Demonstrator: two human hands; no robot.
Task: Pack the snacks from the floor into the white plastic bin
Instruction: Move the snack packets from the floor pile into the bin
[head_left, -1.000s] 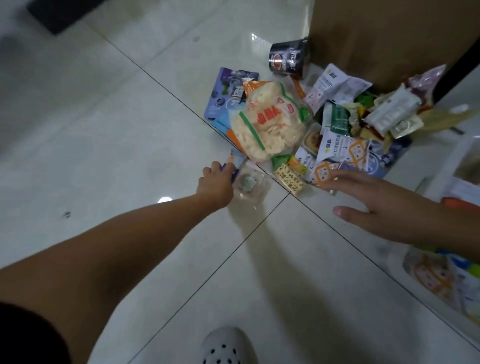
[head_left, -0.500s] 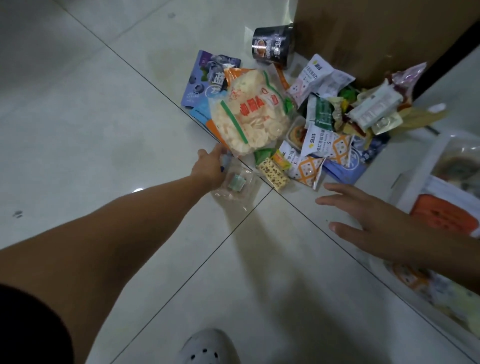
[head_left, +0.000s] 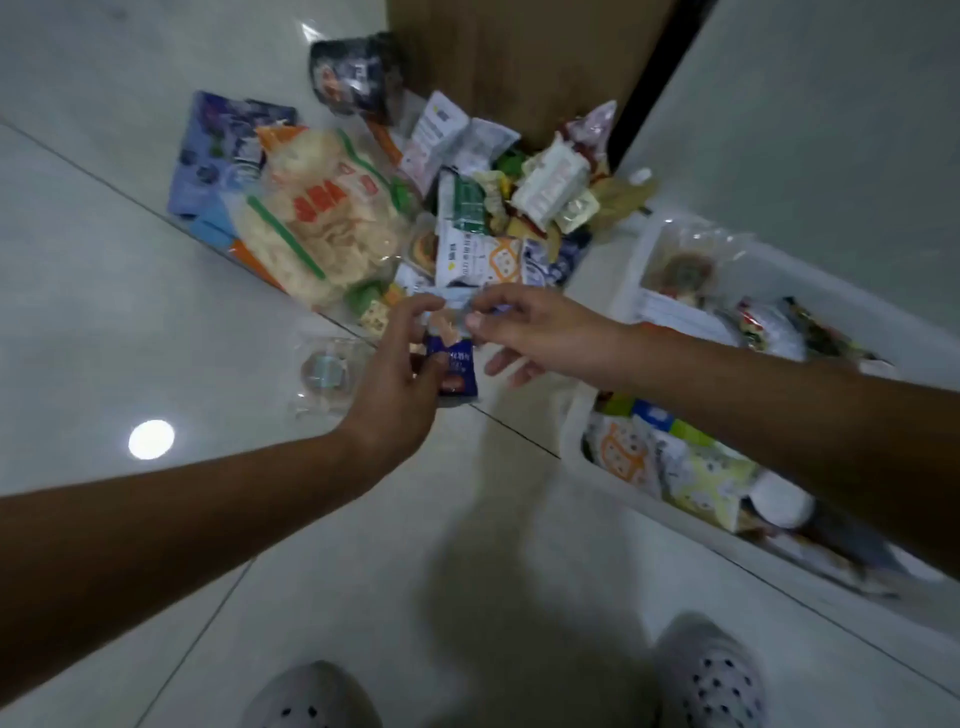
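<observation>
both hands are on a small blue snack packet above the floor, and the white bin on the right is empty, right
Not quite. Both the left hand and right hand are on the small blue packet, but the white bin is not empty: the head view shows several snack packs already inside it.

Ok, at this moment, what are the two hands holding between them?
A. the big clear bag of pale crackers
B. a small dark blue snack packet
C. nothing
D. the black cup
B: the left hand and right hand both pinch the small dark blue snack packet above the floor.
</observation>
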